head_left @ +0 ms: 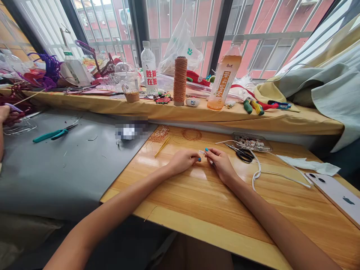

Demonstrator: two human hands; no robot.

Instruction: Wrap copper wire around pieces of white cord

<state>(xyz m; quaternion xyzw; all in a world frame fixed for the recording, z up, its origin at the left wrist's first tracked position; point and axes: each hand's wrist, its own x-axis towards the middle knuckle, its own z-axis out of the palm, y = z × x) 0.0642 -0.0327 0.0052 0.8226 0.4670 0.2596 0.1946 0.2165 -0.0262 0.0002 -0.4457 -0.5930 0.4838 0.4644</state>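
Note:
Over the wooden table [174, 187], my left hand [184, 162] and my right hand [221, 163] meet with fingers closed in a pinch. Between their fingertips shows a small whitish piece [201, 152], too small to make out its kind. Beyond my left hand lie a thin yellow stick-like tool [162, 146], a tangle of copper and white strands [159, 134] and a coil of copper-coloured wire [191, 134]. Black-handled scissors [244, 155] and a loose white cord [257, 173] are to the right of my right hand.
A clear tray of small beads [253, 142] stands at the table's back right, a phone [336, 193] at its right edge. Teal-handled pliers [54, 134] lie on the grey surface. The ledge bears a thread spool [180, 80] and bottles. Another person's hand [4, 114] is far left.

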